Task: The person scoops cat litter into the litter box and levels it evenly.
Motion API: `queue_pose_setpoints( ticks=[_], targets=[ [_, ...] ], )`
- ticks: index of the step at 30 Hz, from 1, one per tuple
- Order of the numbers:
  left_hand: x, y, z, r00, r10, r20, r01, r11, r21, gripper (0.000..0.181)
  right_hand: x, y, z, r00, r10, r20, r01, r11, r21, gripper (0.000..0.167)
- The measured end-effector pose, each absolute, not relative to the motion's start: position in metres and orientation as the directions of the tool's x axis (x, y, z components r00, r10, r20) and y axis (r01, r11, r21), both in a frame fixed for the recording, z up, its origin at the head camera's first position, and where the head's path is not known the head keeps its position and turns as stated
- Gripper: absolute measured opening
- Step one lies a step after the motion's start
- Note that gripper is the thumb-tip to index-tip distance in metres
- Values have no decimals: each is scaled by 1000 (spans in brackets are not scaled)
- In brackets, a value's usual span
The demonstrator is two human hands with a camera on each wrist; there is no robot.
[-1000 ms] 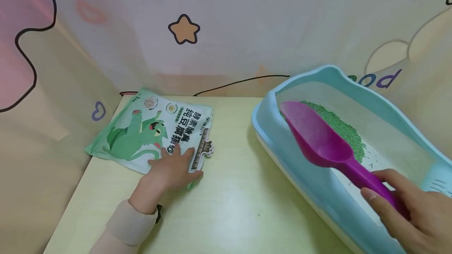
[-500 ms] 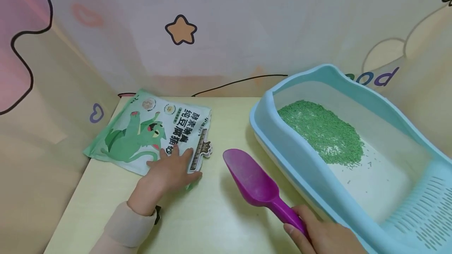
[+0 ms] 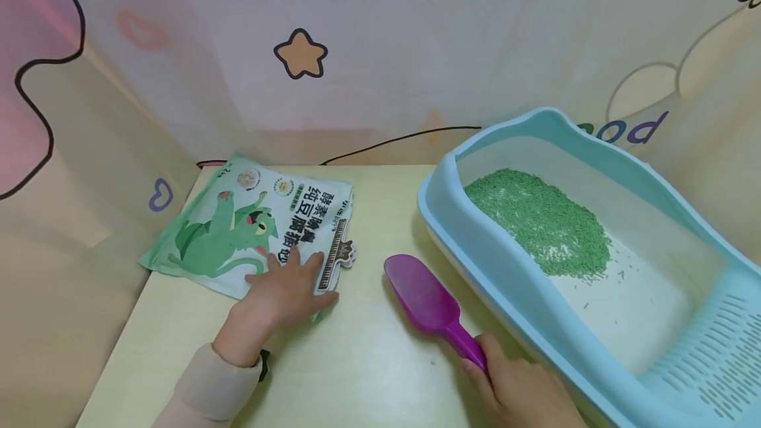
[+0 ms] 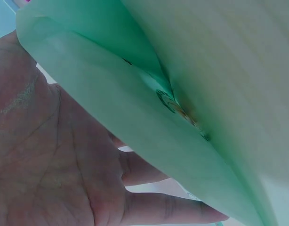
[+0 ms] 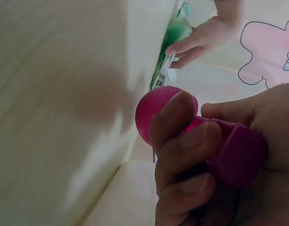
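Note:
My right hand (image 3: 523, 385) grips the handle of a purple scoop (image 3: 423, 296); in the right wrist view the fingers (image 5: 184, 153) curl round it. The scoop's bowl is low over the table, left of the litter box; whether it touches the table I cannot tell. On the left, my left hand (image 3: 288, 292) rests with spread fingers on the clipped end of a white and green cat litter bag (image 3: 220, 236). A brown and white clip (image 3: 337, 253) lies along that end. The left wrist view shows the palm beside the bag's green edge (image 4: 102, 89).
A light blue litter box (image 3: 511, 256) stands at the right, with green pellets (image 3: 541, 223) heaped at its far end and a slotted step (image 3: 707, 349) at its near end. A patterned cloth (image 3: 380, 51) hangs behind the pale table (image 3: 368, 362).
The purple scoop has moved from over the litter box leftward and down to the table beside it, held in my right hand. My left hand has stayed on the bag.

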State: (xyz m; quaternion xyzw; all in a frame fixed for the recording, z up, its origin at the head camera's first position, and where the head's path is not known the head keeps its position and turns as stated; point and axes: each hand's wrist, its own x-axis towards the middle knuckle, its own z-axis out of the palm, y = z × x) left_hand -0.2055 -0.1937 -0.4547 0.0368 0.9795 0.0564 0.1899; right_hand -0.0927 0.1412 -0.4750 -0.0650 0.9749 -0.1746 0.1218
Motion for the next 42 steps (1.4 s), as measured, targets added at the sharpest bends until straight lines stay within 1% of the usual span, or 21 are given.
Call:
queue_pose_setpoints(
  ticks=[7, 10, 18, 25, 34, 42],
  targets=[
    [-205, -193, -457, -923, 94, -374, 53, 992, 117, 83, -96, 139, -479, -971, -143, -190, -68, 934, -351, 28],
    [-205, -192, -458, -922, 95, -376, 56, 992, 114, 83, -96, 138, -481, -971, -131, -200, -52, 933, -356, 28],
    [-205, -193, -458, -925, 97, -368, 62, 992, 108, 84, -97, 137, -483, -968, -108, -227, -21, 935, -355, 35],
    [-206, -194, -457, -928, 99, -360, 65, 992, 105, 84, -96, 137, -485, -969, -119, -218, -33, 931, -363, 35],
    [-206, -193, -457, -927, 97, -363, 63, 993, 103, 85, -94, 138, -487, -967, -116, -228, -30, 937, -348, 34],
    [-205, -193, -457, -928, 92, -361, 60, 993, 99, 83, -94, 139, -490, -969, -146, -198, -78, 946, -315, 34]
  ],
)
